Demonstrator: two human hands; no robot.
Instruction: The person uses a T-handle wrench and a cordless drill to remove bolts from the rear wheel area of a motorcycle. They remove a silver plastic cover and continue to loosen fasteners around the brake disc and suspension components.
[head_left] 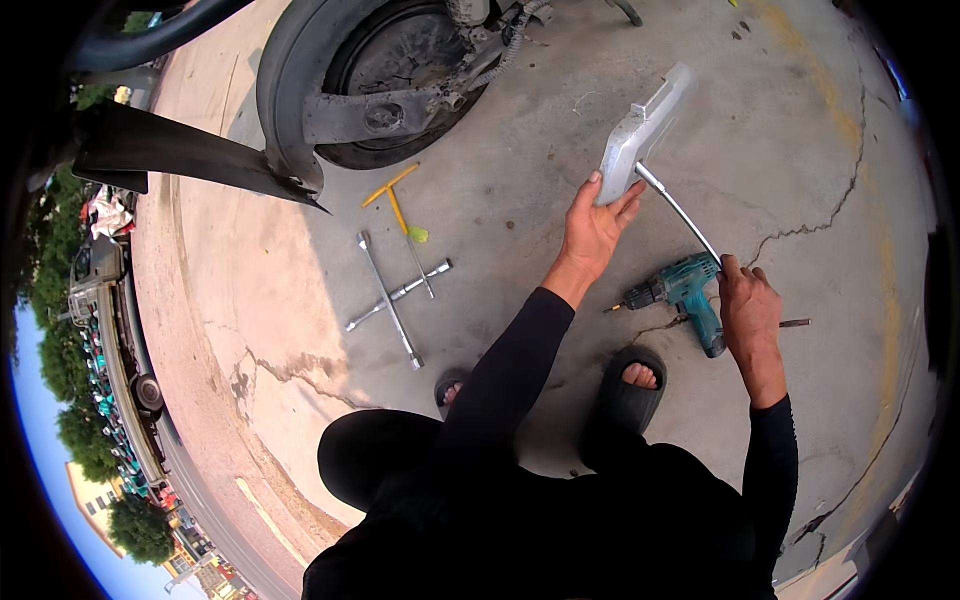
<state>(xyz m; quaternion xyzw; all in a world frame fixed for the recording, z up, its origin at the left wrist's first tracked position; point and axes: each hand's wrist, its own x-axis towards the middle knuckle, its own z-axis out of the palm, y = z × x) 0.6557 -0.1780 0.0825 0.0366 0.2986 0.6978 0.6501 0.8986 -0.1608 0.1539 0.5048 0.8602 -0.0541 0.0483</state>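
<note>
My left hand (594, 232) is closed on the lower end of a silver-grey moulded cover (627, 138), held up off the ground with the thumb on one side and fingers on the other. In my right hand (752, 312) is a T-handle wrench (684, 212) with a long shiny shaft. One end of its crossbar sticks out past the hand. The shaft's socket end meets the side of the cover; whether it sits on a fastener cannot be made out. Just left of my right hand, a teal and black cordless drill (688, 290) lies on the concrete.
A motorbike wheel (375, 80) with dark bodywork stands at the upper left. Nearer lie a yellow T-handle wrench (397, 212) and a four-way lug wrench (385, 292). My sandalled foot (632, 390) is close to the drill. A truck (110, 300) is at the far left.
</note>
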